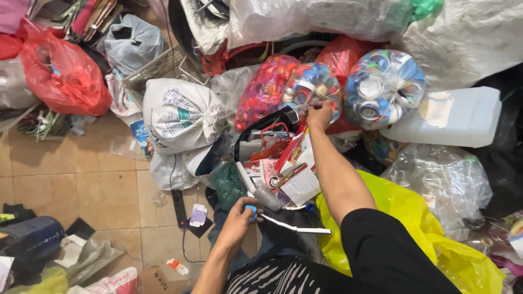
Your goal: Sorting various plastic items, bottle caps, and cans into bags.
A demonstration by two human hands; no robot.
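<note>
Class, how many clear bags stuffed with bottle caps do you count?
3: a red-cap bag, a mixed-cap bag at the right hand, a blue-cap bag. Others may be hidden.

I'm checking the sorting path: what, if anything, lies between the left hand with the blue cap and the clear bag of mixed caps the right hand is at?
The left hand holds a blue cap. Between it and the cap bag, touched by the right hand, lies a heap: a grey bottle, cartons and a red handle.

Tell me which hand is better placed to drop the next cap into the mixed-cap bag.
Probably the left hand: its grip is on a blue cap. The right hand is already at the mouth of the clear bag of mixed caps, seemingly holding it.
</note>
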